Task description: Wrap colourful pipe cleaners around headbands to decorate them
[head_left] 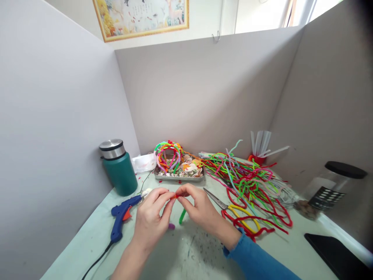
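My left hand (153, 214) and my right hand (198, 206) meet over the near middle of the table. Their fingertips pinch a short orange-red pipe cleaner (175, 196) from both sides, and most of it is hidden by the fingers. Below the hands show the end of a green pipe cleaner (182, 216) and a purple one (171, 226). Whether these join the orange piece I cannot tell. Right of my right hand lie scissors with yellow handles (244, 217). A blue glue gun (119, 221) rests to the left of my left hand.
A metal tray (179, 179) holds shells and colourful pipe-cleaner rings (168, 155). Behind the scissors spreads a tangled pile of pipe cleaners (247, 179). White glue sticks (260, 144) stand at the back. A green flask (121, 175), a clear jar (329, 190) and grey partitions (204, 89) border the table.
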The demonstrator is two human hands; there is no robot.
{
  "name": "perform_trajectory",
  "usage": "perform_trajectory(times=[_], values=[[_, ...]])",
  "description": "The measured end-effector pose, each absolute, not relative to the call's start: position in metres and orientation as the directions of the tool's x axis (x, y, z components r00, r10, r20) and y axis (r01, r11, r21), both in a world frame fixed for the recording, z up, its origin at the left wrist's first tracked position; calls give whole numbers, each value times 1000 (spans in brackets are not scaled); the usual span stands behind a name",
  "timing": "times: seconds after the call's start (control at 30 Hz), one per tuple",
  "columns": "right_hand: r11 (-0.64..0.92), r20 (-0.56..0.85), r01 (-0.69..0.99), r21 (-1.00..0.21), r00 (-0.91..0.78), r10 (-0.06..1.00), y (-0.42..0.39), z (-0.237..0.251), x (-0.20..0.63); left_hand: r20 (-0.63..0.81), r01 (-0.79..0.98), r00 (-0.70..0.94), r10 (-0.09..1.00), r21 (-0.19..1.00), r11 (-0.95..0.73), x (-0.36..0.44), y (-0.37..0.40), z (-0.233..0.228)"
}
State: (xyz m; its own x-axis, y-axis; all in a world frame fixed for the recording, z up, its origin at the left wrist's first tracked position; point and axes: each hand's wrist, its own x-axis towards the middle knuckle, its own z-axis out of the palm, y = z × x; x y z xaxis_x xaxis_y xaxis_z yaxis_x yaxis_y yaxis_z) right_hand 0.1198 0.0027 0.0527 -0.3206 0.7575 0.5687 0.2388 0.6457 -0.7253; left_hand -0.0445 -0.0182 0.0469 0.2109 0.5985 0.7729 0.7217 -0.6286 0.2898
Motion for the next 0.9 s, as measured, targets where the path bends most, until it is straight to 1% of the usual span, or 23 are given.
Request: perform_trajectory(times=[0.1, 0.47, 0.7, 0.9], values=[[616, 537, 242, -750, -320, 780, 2, 52, 120, 772, 735, 219, 597, 272, -621, -44, -18, 47], [566, 514, 178, -805, -269, 815, 1, 51, 115, 780, 736, 234, 580, 248, -630, -41, -20, 48], [559, 504, 229, -797, -257, 825, 0, 53, 115, 765, 722, 315, 562, 191, -665, -44, -18, 47], [611, 562, 274, -742, -242, 791, 1, 50, 115, 778, 751, 336, 531, 120, -649, -45, -17, 45]])
